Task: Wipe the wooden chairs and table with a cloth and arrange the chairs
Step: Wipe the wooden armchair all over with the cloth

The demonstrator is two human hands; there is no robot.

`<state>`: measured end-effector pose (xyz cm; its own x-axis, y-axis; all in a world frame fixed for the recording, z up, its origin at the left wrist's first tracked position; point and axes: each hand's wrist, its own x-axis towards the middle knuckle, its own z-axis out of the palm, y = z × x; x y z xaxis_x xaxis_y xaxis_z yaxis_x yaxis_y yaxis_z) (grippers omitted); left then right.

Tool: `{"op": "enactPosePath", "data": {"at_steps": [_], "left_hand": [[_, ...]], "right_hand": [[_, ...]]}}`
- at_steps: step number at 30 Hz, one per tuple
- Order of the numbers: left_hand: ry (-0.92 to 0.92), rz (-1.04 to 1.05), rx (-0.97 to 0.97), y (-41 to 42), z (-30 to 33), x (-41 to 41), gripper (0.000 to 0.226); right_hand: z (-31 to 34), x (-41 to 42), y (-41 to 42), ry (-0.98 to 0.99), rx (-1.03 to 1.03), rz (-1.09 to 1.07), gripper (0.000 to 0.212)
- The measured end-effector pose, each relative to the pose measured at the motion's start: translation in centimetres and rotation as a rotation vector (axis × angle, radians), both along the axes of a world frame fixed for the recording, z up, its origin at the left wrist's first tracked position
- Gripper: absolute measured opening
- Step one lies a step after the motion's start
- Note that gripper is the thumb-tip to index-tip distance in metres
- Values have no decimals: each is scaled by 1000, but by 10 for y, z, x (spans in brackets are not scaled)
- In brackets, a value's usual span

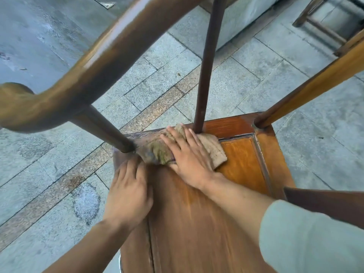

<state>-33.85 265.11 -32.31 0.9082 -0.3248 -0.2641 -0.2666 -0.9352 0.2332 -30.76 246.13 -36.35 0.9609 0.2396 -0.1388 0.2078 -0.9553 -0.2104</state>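
Observation:
I look down on the seat (197, 213) of a brown wooden chair. Its curved top rail (102, 56) crosses the upper left, and a dark spindle (206, 66) rises from the back of the seat. A beige, dirty cloth (213, 149) lies on the rear of the seat, around the base of the spindle. My right hand (189, 154) lies flat on the cloth, fingers spread, pressing it down. My left hand (129, 194) rests on the left edge of the seat, beside the rear left post, touching the cloth's end.
Grey stone paving (59, 184) surrounds the chair, with a wet-looking ring mark at the lower left. Another wooden chair or stool (323, 26) stands at the top right, next to a grey stone block (246, 20). A lighter wooden post (315, 81) slants across the right.

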Motion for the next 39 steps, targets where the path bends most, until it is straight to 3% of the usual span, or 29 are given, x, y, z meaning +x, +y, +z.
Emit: {"op": "enactPosePath", "data": {"at_steps": [4,9,15,20,22,24,28,30,33,39], "left_hand": [[58,27,55,21,-4,-4,64],[47,-10,63,38,-16,-7,66],[61,-14,62,44,-18,-11,66],[67,7,56,61,-21,-21,68],[76,15,31,66,-23,-25,70],[60,30,10,71,-27,-30,69],[-50,50,-50,86,-35,-63,42],[-72,64,-90,99,-36,-76,34],[-74,143,-130,114,-38,-84,45],[-42,400,-193,129,-42,-80,39]], "right_hand": [[-11,29,30,9,2,-238,88],[-14,37,40,30,-5,-340,84],[-11,78,59,8,-21,-551,50],[-9,53,82,2,-7,-240,65],[-6,26,87,30,12,-208,70],[4,-8,99,47,46,-195,63],[13,-87,115,111,97,62,62],[16,-84,106,108,90,163,69],[15,-41,105,124,39,311,76],[1,-14,154,77,88,132,74]]}}
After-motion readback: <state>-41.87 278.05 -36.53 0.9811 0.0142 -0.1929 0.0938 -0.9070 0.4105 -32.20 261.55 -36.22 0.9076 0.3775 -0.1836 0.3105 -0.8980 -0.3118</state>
